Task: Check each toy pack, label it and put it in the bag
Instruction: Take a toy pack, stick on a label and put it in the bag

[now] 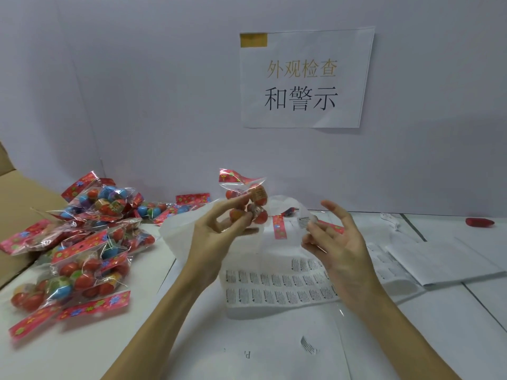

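Observation:
My left hand holds up a clear toy pack of red and orange eggs with a red flowered header, fingers curled round its lower part. My right hand is just right of it, pinching a small white warning label between thumb and fingertips, the other fingers spread. A label sheet with rows of printed stickers lies on the table below both hands. Behind the hands stands a clear plastic bag with several packs inside.
A heap of toy packs covers the table's left side, partly on a cardboard box flap. More label sheets lie at the right. A red object rests far right. A loose label lies near the front.

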